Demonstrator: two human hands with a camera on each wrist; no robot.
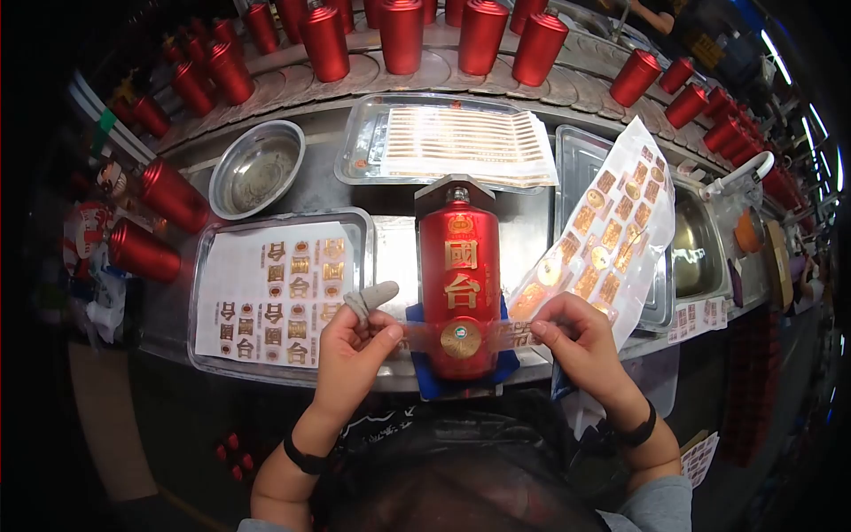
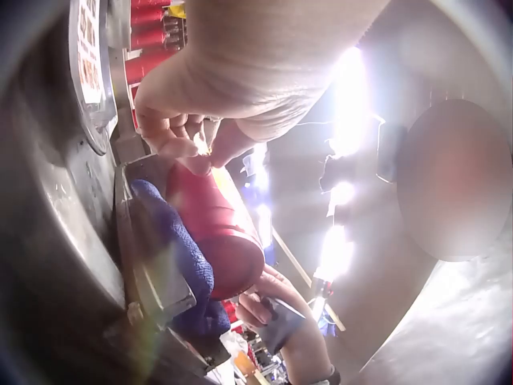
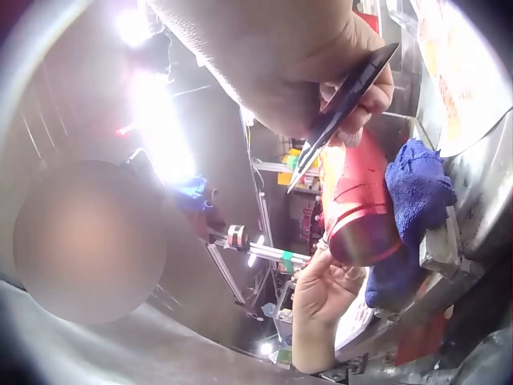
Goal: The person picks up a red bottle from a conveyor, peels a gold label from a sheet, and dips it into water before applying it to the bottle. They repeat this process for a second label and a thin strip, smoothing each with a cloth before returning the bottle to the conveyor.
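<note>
A red bottle [image 1: 459, 239] with gold characters lies on its back, neck away from me, its lower end over a blue cloth [image 1: 507, 365]. Across its lower front stretches a clear film strip [image 1: 409, 337] bearing gold marks, with a round gold emblem [image 1: 461, 339] at the bottle's middle. My left hand [image 1: 355, 355] pinches the strip's left end; a grey finger cot [image 1: 381, 293] covers its raised index finger. At the right end, my right hand [image 1: 581, 346] pinches the strip between thumb and fingers. That hand also holds a dark flat scraper [image 3: 349, 100], its pointed corner sticking out.
Left is a tray [image 1: 197, 293] with a sheet of gold characters [image 1: 257, 257]. Farther back stand a metal bowl [image 1: 257, 168] and a tray of striped strips [image 1: 461, 142]. A gold sticker sheet [image 1: 612, 222] slopes at right. Red bottles [image 1: 401, 35] line the conveyor [image 1: 372, 87] behind.
</note>
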